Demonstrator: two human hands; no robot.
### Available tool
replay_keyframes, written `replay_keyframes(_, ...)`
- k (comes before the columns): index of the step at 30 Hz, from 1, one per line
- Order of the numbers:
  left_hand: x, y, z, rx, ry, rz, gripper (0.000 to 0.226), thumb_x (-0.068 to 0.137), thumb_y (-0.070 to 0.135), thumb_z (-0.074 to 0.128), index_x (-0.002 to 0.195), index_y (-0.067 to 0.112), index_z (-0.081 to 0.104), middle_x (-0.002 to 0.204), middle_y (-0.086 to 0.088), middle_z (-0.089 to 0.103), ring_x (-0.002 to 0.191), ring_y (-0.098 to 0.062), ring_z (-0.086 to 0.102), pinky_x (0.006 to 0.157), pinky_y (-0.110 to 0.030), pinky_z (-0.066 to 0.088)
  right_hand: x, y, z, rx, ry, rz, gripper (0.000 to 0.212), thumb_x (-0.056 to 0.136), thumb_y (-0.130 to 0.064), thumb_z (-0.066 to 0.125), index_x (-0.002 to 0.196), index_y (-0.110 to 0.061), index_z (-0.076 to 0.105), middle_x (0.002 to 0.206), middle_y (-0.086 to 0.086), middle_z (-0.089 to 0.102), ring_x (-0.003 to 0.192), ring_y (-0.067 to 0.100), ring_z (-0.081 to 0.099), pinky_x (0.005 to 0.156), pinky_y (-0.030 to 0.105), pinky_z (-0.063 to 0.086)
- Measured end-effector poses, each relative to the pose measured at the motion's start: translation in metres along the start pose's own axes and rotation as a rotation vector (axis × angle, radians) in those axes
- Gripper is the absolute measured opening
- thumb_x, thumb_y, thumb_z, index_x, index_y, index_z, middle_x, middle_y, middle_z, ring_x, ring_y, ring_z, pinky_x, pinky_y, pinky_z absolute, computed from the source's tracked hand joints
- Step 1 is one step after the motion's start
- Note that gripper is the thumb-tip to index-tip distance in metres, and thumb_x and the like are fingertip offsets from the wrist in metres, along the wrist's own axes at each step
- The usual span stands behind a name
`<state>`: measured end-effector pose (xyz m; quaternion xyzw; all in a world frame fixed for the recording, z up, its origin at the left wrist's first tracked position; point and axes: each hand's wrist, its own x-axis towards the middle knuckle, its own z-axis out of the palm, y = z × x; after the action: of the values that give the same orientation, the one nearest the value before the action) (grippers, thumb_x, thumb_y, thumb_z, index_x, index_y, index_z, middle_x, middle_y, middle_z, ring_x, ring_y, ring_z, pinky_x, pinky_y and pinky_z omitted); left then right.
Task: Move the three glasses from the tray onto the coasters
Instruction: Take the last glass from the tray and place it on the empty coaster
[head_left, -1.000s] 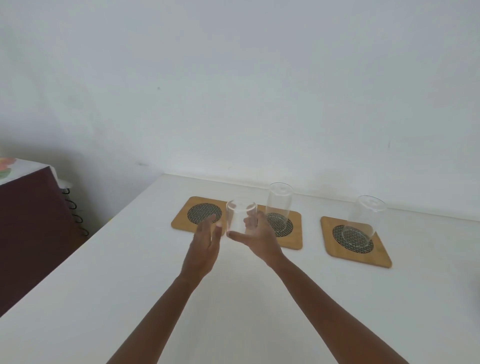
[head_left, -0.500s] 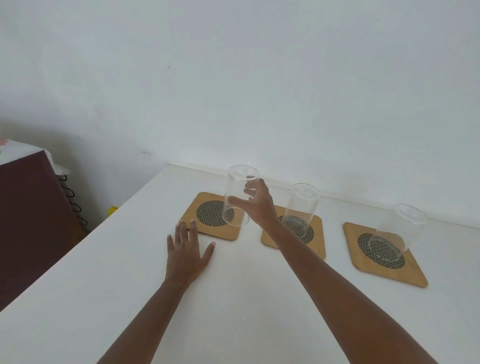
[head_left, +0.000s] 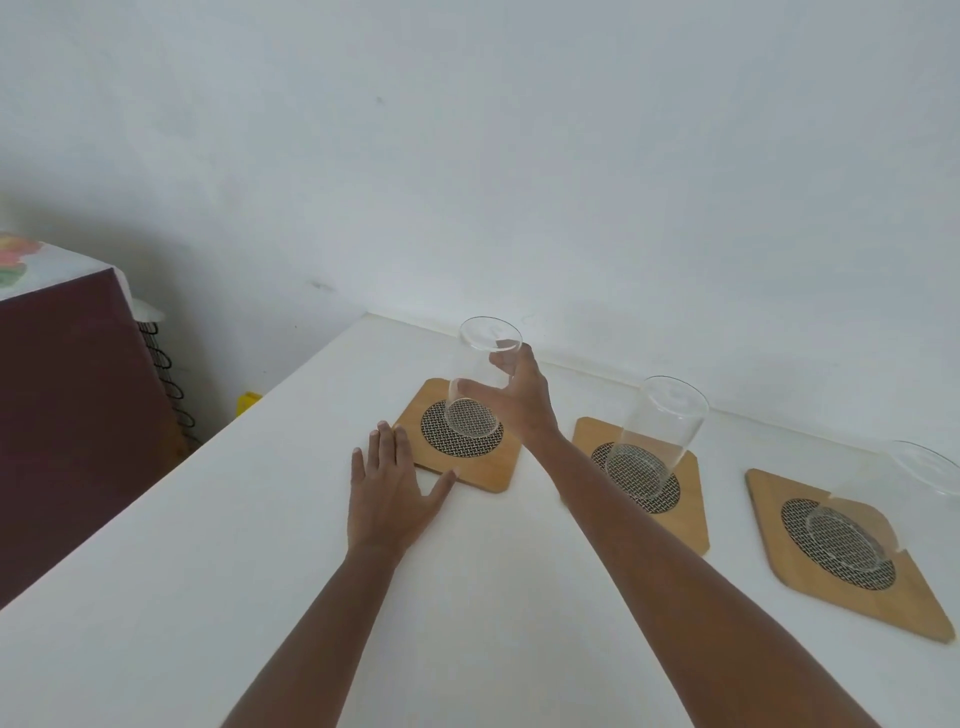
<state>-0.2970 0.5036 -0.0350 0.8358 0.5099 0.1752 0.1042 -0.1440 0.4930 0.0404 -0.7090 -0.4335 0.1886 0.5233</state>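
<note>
Three square wooden coasters with black mesh centres lie in a row on the white table. My right hand (head_left: 519, 400) grips a clear glass (head_left: 480, 382) whose base sits on or just above the left coaster (head_left: 498, 470). A second glass (head_left: 657, 436) stands on the middle coaster (head_left: 688, 514). A third glass (head_left: 883, 499) stands on the right coaster (head_left: 914, 597), its rim cut by the frame edge. My left hand (head_left: 389, 493) lies flat on the table, fingers spread, its thumb at the left coaster's near edge. No tray is in view.
The white table (head_left: 208, 571) meets a white wall at the back. To the left, beyond the table edge, stands dark maroon furniture (head_left: 67, 389) with a black wire coil beside it and a small yellow object (head_left: 248, 402) on the floor.
My right hand has carried the glass out over the left coaster and lowered it there. My left hand let go of the glass and came to rest flat on the table.
</note>
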Motion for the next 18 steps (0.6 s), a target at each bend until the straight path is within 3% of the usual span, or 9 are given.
replay_keyframes(4, -0.0004, 0.0005, 0.0004, 0.033, -0.009, 0.000, 0.085, 0.088, 0.063, 0.032, 0.145, 0.004, 0.012, 0.158, -0.014, 0.011, 0.147, -0.021, 0.010, 0.119, -0.039, 0.009, 0.0004, 0.0049, 0.0052, -0.019, -0.017, 0.002, 0.052, 0.066, -0.025, 0.081, 0.100, -0.022, 0.042, 0.129, 0.001, 0.052, 0.114, 0.011, 0.046, 0.088, 0.023, 0.032)
replay_keyframes(12, -0.0010, 0.0012, 0.0007, 0.026, -0.006, -0.003, 0.086, 0.087, 0.063, 0.034, 0.146, 0.004, 0.013, 0.158, -0.013, 0.011, 0.147, -0.022, 0.012, 0.119, -0.039, 0.009, -0.0003, 0.0071, 0.0066, -0.027, -0.020, 0.010, 0.057, 0.067, -0.024, 0.079, 0.112, -0.011, 0.047, 0.130, 0.004, 0.052, 0.112, 0.010, 0.046, 0.087, 0.024, 0.034)
replay_keyframes(18, -0.0010, 0.0012, 0.0005, 0.022, 0.011, -0.004, 0.086, 0.086, 0.064, 0.035, 0.145, 0.004, 0.015, 0.158, -0.014, 0.013, 0.146, -0.023, 0.014, 0.119, -0.039, 0.009, -0.0012, 0.0053, 0.0077, -0.045, -0.019, 0.026, 0.060, 0.067, -0.027, 0.078, 0.115, -0.013, 0.046, 0.128, 0.006, 0.054, 0.123, 0.017, 0.047, 0.097, 0.031, 0.039)
